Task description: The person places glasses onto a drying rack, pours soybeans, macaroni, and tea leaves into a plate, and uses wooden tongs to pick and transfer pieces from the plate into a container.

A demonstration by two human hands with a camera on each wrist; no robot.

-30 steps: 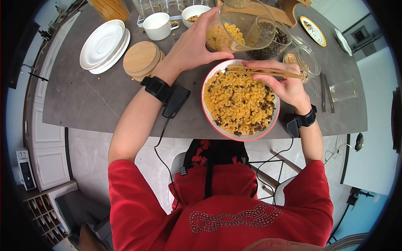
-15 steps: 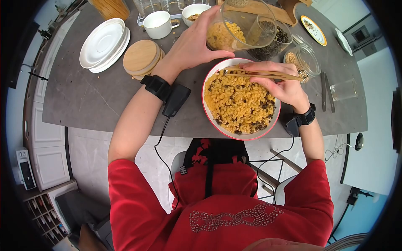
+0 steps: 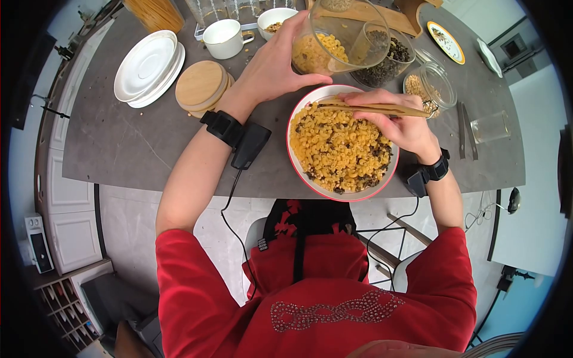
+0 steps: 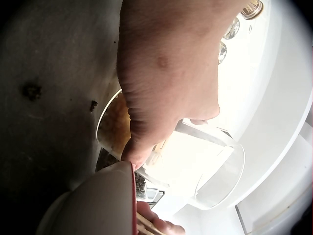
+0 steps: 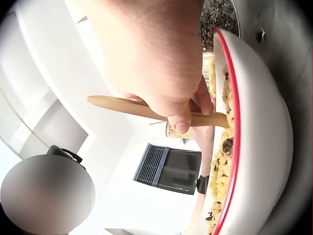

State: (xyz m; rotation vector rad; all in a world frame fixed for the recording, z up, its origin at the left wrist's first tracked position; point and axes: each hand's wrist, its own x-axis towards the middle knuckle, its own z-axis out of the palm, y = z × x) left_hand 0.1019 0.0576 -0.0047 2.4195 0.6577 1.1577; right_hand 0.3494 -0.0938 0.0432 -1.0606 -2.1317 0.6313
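A white bowl with a red rim (image 3: 290,156) holds macaroni (image 3: 337,146) mixed with dark bits, near the table's front edge. My right hand (image 3: 397,122) pinches a wooden utensil (image 3: 382,108), its tip at the macaroni along the bowl's far side; the right wrist view shows the utensil (image 5: 122,105) between thumb and fingers. My left hand (image 3: 274,68) grips a clear glass container (image 3: 373,56), tilted beyond the bowl with macaroni inside. In the left wrist view, the left thumb lies close to the bowl's rim (image 4: 134,196); whether it touches is unclear.
Stacked white saucers (image 3: 140,68) and round wooden coasters (image 3: 200,83) lie left. A white cup (image 3: 224,40) and small bowl (image 3: 277,18) stand behind. At right are a glass of dark bits (image 3: 382,71), an open jar (image 3: 439,86), tongs (image 3: 467,131) and an empty glass (image 3: 490,128).
The wooden utensil has turned slightly in my right hand, and its tip has shifted a little near the bowl's far side. My left hand and the glass container have barely moved.
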